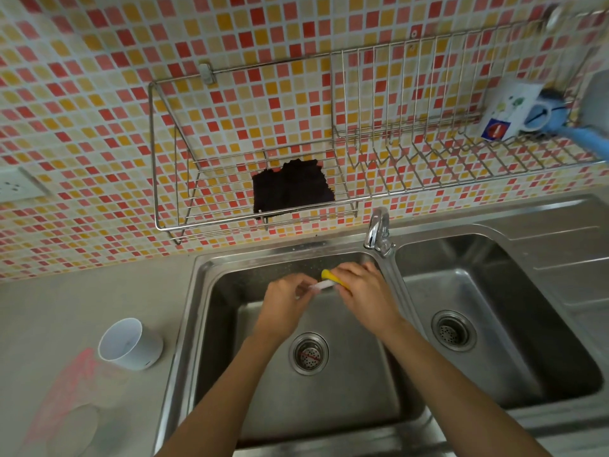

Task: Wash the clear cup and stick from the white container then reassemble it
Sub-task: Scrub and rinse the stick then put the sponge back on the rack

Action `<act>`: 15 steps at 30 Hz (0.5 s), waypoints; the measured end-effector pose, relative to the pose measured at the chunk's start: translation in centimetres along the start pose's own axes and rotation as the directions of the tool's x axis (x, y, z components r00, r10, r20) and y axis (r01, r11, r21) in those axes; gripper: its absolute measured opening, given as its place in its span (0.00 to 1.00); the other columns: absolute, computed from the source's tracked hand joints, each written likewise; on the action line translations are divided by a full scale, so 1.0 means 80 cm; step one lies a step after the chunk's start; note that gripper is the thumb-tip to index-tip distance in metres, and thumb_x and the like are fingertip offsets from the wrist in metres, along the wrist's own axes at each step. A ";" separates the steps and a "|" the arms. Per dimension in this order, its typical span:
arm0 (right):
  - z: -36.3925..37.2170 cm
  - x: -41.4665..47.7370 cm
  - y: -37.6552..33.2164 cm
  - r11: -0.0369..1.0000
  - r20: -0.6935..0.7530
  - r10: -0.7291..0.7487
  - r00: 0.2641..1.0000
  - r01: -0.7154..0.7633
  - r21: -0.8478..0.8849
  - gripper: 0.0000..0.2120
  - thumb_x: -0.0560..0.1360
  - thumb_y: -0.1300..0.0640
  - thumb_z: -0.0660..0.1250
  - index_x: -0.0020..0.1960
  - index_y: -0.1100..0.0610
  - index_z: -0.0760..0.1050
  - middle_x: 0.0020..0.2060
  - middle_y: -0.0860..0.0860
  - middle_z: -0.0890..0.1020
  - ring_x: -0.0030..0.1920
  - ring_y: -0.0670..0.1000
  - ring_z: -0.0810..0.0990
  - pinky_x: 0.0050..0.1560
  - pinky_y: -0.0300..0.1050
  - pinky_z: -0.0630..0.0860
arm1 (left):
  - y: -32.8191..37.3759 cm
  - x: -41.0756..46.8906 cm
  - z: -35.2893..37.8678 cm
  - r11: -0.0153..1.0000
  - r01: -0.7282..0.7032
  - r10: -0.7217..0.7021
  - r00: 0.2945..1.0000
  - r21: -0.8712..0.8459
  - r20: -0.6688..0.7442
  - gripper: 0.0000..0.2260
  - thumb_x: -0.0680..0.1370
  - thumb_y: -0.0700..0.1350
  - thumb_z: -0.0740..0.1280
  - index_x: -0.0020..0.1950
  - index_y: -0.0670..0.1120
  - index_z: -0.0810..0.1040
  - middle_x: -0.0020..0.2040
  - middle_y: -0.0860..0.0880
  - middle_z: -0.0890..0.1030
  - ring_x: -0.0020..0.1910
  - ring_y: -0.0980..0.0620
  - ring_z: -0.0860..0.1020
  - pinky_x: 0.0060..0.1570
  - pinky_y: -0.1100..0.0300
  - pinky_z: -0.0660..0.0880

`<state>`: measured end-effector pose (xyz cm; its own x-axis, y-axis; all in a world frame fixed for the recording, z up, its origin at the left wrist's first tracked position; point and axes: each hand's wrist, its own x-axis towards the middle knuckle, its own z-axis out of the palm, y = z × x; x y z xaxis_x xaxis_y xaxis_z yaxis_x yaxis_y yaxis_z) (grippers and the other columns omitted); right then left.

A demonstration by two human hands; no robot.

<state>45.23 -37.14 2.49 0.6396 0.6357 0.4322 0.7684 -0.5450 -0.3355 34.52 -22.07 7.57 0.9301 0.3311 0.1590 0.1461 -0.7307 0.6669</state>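
Over the left sink basin [346,390] both hands meet just below the faucet [377,230]. My left hand [285,305] pinches one end of a short pale stick [321,285]. My right hand [365,293] grips a yellow sponge [331,278] wrapped against the stick's other end. The white container [131,344] stands open on the counter left of the sink. A clear, faintly visible object, perhaps the clear cup [75,427], lies blurred at the counter's front left corner.
A wire dish rack [263,153] hangs on the tiled wall, holding a dark cloth [291,188], a white mug [509,110] and a blue-handled item [580,135]. A second basin [487,324] lies to the right. A wall socket [16,186] is at far left.
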 end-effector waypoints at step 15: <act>0.014 -0.026 -0.035 0.921 -0.099 0.350 0.932 -0.323 0.218 0.23 0.76 0.61 0.65 0.70 0.52 0.70 0.62 0.51 0.73 0.55 0.52 0.72 0.52 0.47 0.77 | 0.004 0.008 0.021 0.853 0.321 -0.360 0.933 -0.412 -0.018 0.06 0.77 0.44 0.69 0.42 0.44 0.83 0.37 0.49 0.84 0.32 0.64 0.79 0.39 0.72 0.75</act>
<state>41.73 -36.32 1.59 0.8624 0.3477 0.3679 0.5062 -0.5877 -0.6312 35.72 -23.09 6.69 0.8091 0.5823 -0.0790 0.2845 -0.2707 0.9196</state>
